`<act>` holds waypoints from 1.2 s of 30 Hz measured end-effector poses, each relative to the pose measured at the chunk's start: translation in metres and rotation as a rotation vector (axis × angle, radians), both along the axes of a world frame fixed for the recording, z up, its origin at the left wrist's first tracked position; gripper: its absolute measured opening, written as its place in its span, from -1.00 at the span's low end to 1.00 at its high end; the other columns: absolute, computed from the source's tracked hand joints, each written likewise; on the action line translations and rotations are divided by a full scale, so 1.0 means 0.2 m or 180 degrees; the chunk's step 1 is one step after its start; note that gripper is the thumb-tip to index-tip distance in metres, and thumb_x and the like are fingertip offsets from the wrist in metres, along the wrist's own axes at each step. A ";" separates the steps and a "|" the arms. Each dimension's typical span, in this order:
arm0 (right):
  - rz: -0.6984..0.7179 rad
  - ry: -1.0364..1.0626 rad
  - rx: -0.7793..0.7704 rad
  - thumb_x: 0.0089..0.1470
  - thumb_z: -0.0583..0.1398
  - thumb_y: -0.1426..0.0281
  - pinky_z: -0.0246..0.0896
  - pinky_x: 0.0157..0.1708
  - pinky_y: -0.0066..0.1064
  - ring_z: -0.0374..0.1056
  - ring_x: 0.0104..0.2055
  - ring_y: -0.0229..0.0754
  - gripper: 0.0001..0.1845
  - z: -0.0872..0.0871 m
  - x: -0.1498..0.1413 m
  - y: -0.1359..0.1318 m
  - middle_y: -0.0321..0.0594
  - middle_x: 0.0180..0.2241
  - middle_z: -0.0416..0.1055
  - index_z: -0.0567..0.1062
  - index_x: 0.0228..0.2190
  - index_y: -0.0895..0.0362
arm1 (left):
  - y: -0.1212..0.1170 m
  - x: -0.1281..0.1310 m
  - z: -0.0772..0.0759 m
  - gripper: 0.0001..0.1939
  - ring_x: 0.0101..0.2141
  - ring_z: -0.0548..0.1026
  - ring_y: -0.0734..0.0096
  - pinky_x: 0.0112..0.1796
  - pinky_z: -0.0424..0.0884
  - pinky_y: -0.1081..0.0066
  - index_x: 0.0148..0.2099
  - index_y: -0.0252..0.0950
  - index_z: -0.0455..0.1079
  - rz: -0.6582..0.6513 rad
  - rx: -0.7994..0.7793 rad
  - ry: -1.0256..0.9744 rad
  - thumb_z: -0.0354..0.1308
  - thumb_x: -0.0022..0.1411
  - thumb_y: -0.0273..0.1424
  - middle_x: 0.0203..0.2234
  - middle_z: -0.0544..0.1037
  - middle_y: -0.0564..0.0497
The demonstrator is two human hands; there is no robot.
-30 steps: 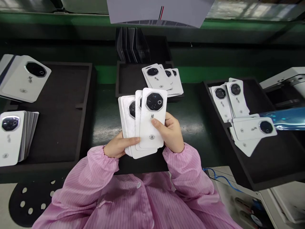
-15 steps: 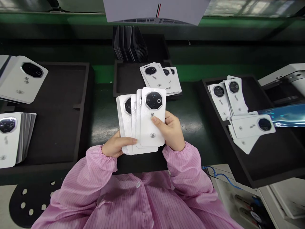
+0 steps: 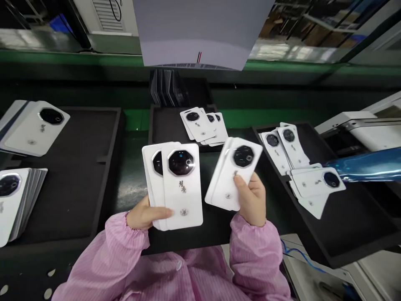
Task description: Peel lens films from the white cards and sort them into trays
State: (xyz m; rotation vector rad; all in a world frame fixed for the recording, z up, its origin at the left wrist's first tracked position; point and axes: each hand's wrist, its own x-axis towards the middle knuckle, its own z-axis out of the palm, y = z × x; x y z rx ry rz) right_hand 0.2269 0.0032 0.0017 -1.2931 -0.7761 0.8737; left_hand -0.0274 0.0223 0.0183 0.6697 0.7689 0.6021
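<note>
My left hand is closed on a small stack of white phone-back cards, its thumb lying across the lower left. Each card has rounded corners, a dark octagonal camera patch and small dark lettering. In my right hand are a few more white cards, slightly fanned and tilted to the right, pinched under the thumb. A gap separates the two groups. Just beyond them, a loose pile of similar cards lies on a black tray. Fingers behind both groups are hidden.
A black tray on the left bears stacked white cards. On the right, another black tray holds scattered cards and a shiny blue strip. Dark thin sheets stand upright at the back, below a white panel.
My right hand has moved right, taking a few cards away from the stack in my left hand. The view has tilted upward, so the surroundings sit lower in the picture.
</note>
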 end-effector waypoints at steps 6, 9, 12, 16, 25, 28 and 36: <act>0.0672 -0.0236 0.0177 0.02 0.22 0.25 0.37 -0.27 -0.28 0.42 -0.22 -0.10 -0.72 0.18 -0.05 0.12 -0.21 -0.24 0.50 0.44 -0.19 0.04 | 0.00 0.02 0.02 -0.61 -0.33 0.58 0.08 -0.37 0.52 0.32 -0.16 -0.31 0.52 -0.0308 -0.0129 0.0108 0.35 -0.15 -0.52 -0.33 0.63 -0.12; 0.0814 -0.0150 0.0365 0.04 0.21 0.26 0.38 -0.21 -0.26 0.42 -0.17 -0.10 -0.72 0.27 -0.06 0.16 -0.24 -0.21 0.49 0.44 -0.16 0.02 | 0.01 0.03 0.03 -0.62 -0.35 0.58 0.11 -0.38 0.51 0.34 -0.17 -0.30 0.53 -0.0370 -0.0186 0.0202 0.34 -0.15 -0.53 -0.35 0.63 -0.11; 0.0867 -0.0042 0.0369 0.04 0.21 0.25 0.39 -0.19 -0.23 0.42 -0.15 -0.08 -0.71 0.30 -0.05 0.16 -0.24 -0.18 0.49 0.43 -0.16 0.02 | 0.01 0.03 0.03 -0.61 -0.35 0.57 0.12 -0.39 0.50 0.35 -0.18 -0.30 0.53 -0.0451 -0.0154 0.0236 0.35 -0.16 -0.52 -0.36 0.63 -0.11; 0.0874 0.0081 0.0346 0.03 0.21 0.25 0.41 -0.21 -0.23 0.43 -0.17 -0.08 -0.72 0.28 -0.04 0.16 -0.24 -0.18 0.49 0.43 -0.17 0.02 | 0.01 0.02 0.03 -0.61 -0.35 0.57 0.12 -0.37 0.49 0.33 -0.17 -0.29 0.52 -0.0579 -0.0134 0.0251 0.35 -0.15 -0.50 -0.36 0.63 -0.10; 0.0597 0.0227 0.0344 0.00 0.23 0.27 0.43 -0.32 -0.27 0.47 -0.26 -0.09 -0.71 0.27 -0.03 0.17 -0.24 -0.24 0.53 0.44 -0.19 0.04 | 0.01 0.03 0.02 -0.53 -0.31 0.56 0.07 -0.32 0.48 0.24 -0.11 -0.31 0.49 -0.0784 -0.0330 0.0202 0.36 -0.18 -0.48 -0.30 0.61 -0.14; 0.0480 0.0327 0.0369 0.00 0.24 0.29 0.42 -0.31 -0.29 0.47 -0.25 -0.10 -0.74 0.25 -0.03 0.18 -0.24 -0.25 0.53 0.45 -0.21 0.04 | 0.00 0.04 0.03 -0.55 -0.33 0.56 0.11 -0.35 0.48 0.28 -0.13 -0.33 0.50 -0.0793 -0.0334 0.0150 0.35 -0.18 -0.49 -0.33 0.62 -0.14; -0.0022 0.0556 0.0323 0.00 0.23 0.31 0.37 -0.15 -0.25 0.45 -0.21 -0.16 -0.80 0.17 -0.08 0.18 -0.29 -0.23 0.52 0.46 -0.26 0.03 | -0.01 0.06 0.04 -0.54 -0.27 0.55 0.06 -0.29 0.49 0.24 -0.10 -0.33 0.48 -0.0474 -0.0397 0.0002 0.33 -0.15 -0.53 -0.26 0.61 -0.16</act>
